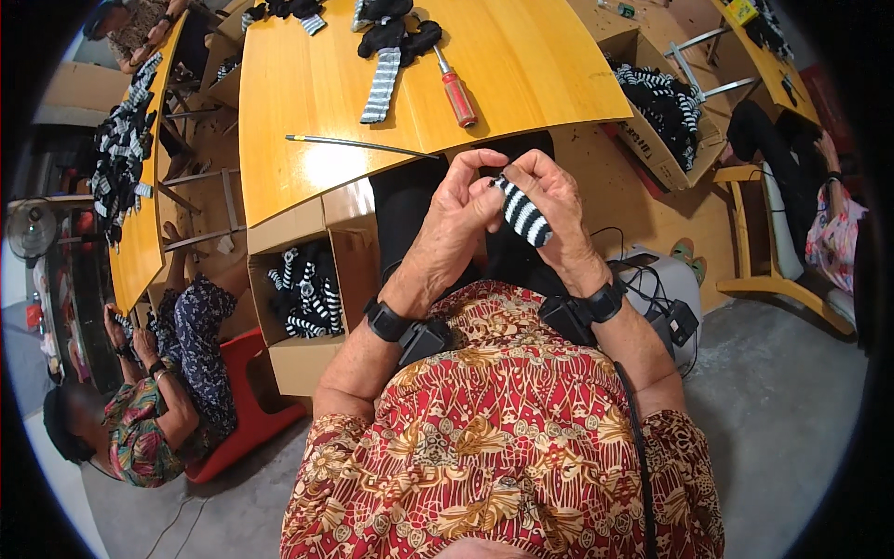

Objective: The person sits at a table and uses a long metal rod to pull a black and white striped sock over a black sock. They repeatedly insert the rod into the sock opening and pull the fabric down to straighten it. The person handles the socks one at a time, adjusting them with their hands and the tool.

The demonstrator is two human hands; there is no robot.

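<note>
Close to my body, past the table's near edge, both hands are closed on a small black-and-white striped knitted piece. My left hand pinches its upper end between thumb and fingers. My right hand grips the same end from the other side, and the striped part hangs down against its palm. Whether it is a sock or a glove part I cannot tell. Ahead on the yellow table lie a red-handled screwdriver, a thin dark rod and a grey-striped knitted piece with black parts.
A cardboard box of striped knits stands below the table at left; another box is at right. Co-workers sit at left, far left and right. Knits pile on the left table. A cable-draped white case stands at right.
</note>
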